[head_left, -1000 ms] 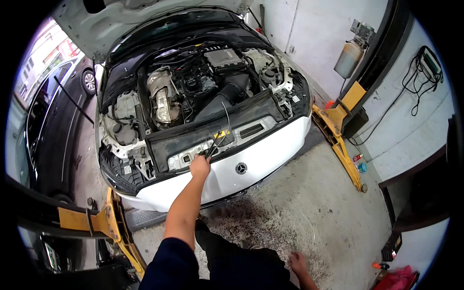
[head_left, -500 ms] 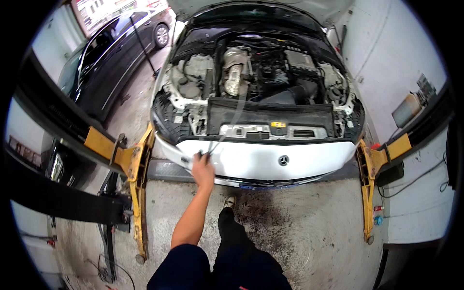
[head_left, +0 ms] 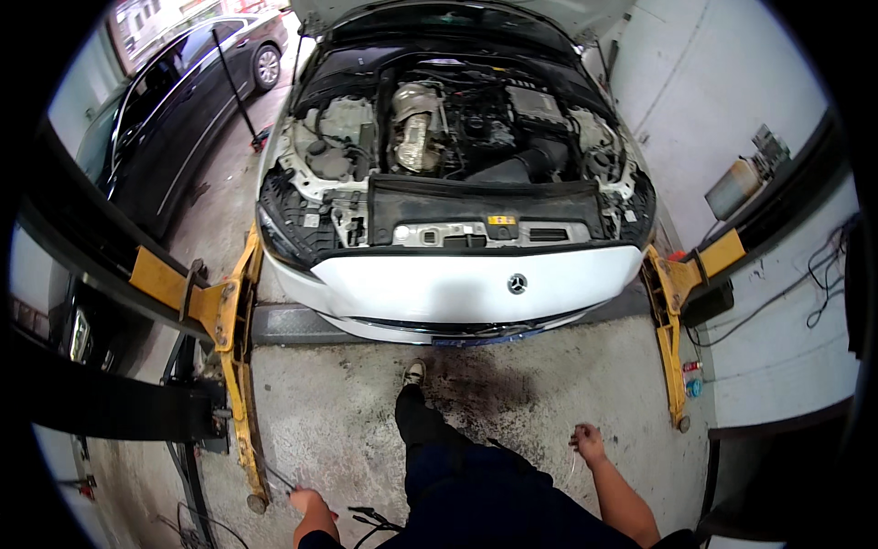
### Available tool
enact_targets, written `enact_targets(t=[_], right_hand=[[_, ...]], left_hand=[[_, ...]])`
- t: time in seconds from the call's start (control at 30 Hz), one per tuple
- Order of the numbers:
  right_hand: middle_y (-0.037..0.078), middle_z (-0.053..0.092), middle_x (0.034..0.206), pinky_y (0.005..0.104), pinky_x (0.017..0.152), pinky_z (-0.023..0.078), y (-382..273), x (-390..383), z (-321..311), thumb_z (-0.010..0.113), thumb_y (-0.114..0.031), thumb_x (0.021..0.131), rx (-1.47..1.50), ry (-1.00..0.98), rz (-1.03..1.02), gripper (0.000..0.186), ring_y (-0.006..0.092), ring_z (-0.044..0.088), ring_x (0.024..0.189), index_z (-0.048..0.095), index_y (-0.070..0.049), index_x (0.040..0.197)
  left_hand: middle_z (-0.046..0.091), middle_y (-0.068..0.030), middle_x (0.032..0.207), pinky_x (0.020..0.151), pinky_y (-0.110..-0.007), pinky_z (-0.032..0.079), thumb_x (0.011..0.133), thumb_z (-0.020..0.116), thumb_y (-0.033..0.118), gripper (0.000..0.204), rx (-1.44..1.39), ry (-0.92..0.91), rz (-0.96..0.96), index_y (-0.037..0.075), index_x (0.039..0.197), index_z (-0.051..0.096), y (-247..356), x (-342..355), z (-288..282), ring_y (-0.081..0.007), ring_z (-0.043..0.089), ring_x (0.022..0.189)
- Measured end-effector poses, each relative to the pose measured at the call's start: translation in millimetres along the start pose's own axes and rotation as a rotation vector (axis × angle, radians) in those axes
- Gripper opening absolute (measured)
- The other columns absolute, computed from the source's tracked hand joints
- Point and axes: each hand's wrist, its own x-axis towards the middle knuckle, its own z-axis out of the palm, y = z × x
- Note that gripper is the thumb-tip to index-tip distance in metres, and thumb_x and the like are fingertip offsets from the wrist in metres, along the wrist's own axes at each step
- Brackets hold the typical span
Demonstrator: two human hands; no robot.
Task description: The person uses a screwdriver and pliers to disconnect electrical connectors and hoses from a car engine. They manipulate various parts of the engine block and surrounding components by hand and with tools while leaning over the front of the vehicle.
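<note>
At the lower left, my left hand (head_left: 313,503) is closed round a thin-shafted tool (head_left: 279,478), its grey shaft pointing up and left. A bit of red shows behind the fist. Beside that hand a black cable (head_left: 373,522) with forked ends hangs at my waist. My right hand (head_left: 588,444) is off to the right above the floor, fingers curled; a thin pale strand hangs below them, but what they hold is unclear. Ahead stands a white car (head_left: 457,288), hood up, with its engine bay (head_left: 466,137) uncovered. Neither hand touches it.
Yellow lift arms (head_left: 219,311) flank the car's front on both sides, with another yellow arm (head_left: 672,302) at right. A dark car (head_left: 174,110) is parked at the far left. A grey canister (head_left: 734,189) and cables (head_left: 777,316) are along the right wall.
My left hand has drawn back from the car's front to the lower left. My right hand has come into view at the lower right. The view has shifted slightly to the right.
</note>
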Motion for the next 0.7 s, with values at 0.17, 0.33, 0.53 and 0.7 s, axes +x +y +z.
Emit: enact_targets(t=[0.17,0.33,0.53,0.7], right_hand=[[0.010,0.065,0.092,0.0326,0.068,0.051,-56.5,-8.4,0.1,0.056,-0.017,0.092,-0.082,-0.125,-0.126,0.030,0.0194,0.065,0.078,0.057,-0.002,0.118],[0.014,0.065,0.104,0.0344,0.080,0.051,-142.5,-48.1,84.3,0.055,-0.025,0.095,-0.065,-0.390,-0.370,0.038,0.0221,0.063,0.093,0.055,-0.002,0.125],[0.011,0.066,0.103,0.0324,0.084,0.049,-243.1,-81.1,177.5,0.045,-0.037,0.100,0.523,-0.639,-0.366,0.043,0.0199,0.062,0.097,0.055,-0.001,0.122],[0.009,0.065,0.089,0.0306,0.072,0.048,-327.3,-49.9,155.1,0.048,-0.033,0.099,0.797,-0.147,-0.439,0.032,0.0170,0.060,0.082,0.057,-0.003,0.101]], left_hand=[[0.067,-0.0244,0.096,0.076,-0.042,0.051,0.091,0.055,0.019,0.028,0.347,-0.147,0.056,-0.005,0.103,0.065,0.5,-40.6,17.4,-0.0375,0.065,0.089],[0.067,-0.0106,0.078,0.067,-0.035,0.048,0.093,0.057,0.023,0.025,-0.154,-0.768,0.816,0.003,0.103,0.068,106.5,-151.8,32.5,-0.0215,0.061,0.072],[0.058,-0.0001,0.080,0.063,-0.026,0.044,0.098,0.053,0.030,0.030,-0.218,-1.780,1.194,0.003,0.107,0.062,251.9,-404.1,-48.1,-0.0094,0.051,0.070],[0.065,-0.0063,0.090,0.066,-0.028,0.051,0.099,0.050,0.030,0.031,-0.192,-2.054,0.792,0.002,0.106,0.059,335.4,-425.5,-12.5,-0.0141,0.059,0.078]])
